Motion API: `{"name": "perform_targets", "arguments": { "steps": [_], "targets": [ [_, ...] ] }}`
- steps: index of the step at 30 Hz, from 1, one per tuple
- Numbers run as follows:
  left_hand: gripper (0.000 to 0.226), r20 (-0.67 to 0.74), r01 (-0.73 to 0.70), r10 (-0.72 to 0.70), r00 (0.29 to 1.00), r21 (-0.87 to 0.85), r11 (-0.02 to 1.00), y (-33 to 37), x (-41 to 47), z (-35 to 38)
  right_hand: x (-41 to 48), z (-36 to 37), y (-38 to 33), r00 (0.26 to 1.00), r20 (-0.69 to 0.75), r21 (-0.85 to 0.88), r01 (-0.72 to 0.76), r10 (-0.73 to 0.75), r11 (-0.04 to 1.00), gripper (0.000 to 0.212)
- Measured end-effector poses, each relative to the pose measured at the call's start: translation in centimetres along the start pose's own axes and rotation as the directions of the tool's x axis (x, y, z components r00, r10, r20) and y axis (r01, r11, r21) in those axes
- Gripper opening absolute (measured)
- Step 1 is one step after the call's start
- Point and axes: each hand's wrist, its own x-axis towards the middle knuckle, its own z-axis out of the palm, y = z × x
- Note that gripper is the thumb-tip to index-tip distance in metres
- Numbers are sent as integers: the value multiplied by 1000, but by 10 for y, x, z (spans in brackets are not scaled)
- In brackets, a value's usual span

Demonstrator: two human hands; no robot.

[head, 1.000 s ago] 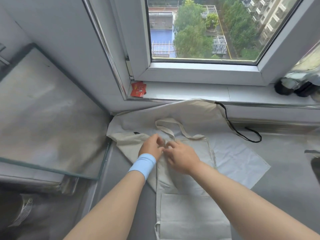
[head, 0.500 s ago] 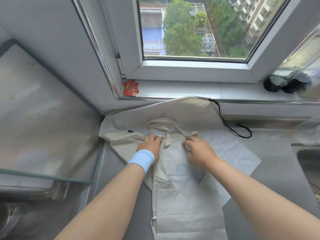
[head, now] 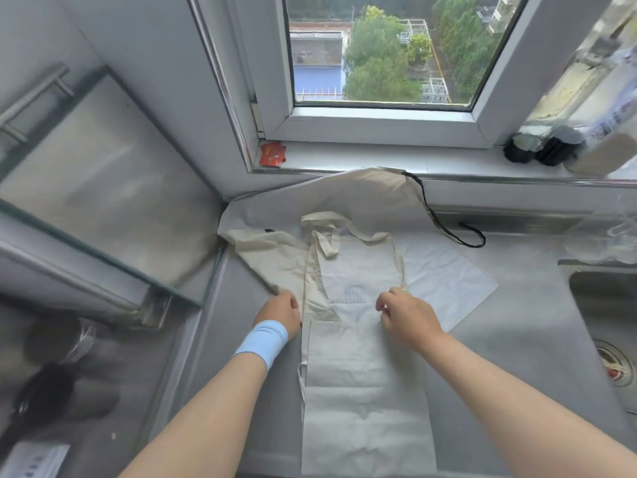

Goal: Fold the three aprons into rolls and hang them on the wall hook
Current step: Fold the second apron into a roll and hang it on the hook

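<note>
- Head camera view, looking down at a grey kitchen countertop (head: 517,339) below a white-framed window (head: 379,122).
- A folded beige cloth apron (head: 362,381) lies flat on the counter as a long narrow strip, running from the near edge toward the window. Its neck strap (head: 327,232) is looped at the far end.
- The left hand (head: 279,313), with a light-blue wristband (head: 262,343), sits at the strip's left edge with fingers curled. Whether it actually grips the cloth cannot be told.
- The right hand (head: 408,317) is over the middle of the strip, thumb and forefinger pinching the fabric.
- Under the strip lies more cloth — a crumpled beige cloth piece (head: 269,260) spreading left toward the corner, and a flat white cloth sheet (head: 448,277) sticking out to the right.
- A larger off-white cloth (head: 344,194) is draped up against the windowsill, with a thin black cord (head: 444,225) trailing from it onto the counter.
- A small red packet (head: 272,154) rests on the sill's left end and dark bottles (head: 537,150) on its right end.
- A steel sink (head: 606,305) sits at the right — a glass-topped panel (head: 103,188) at the left.
</note>
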Motion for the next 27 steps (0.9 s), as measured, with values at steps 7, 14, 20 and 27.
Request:
{"name": "perform_targets", "arguments": {
  "steps": [7,14,20,27],
  "targets": [
    [29,246,213,-226,942,77,974,-7,-84,24,-69,30,-13,994,50,-51,-91,93,995,23],
    [19,9,159,-159,987,-24,987,-11,-115,52,-111,44,-7,985,7,7,175,-175,985,49],
    [20,-75,-258,271,960,155,954,1,-145,65,-161,31,-7,920,159,-34,368,-359,929,44],
    [56,325,-402,295,899,342,849,6,-185,94,-185,40,-3,871,320,-148,434,-372,889,47]
  ]
}}
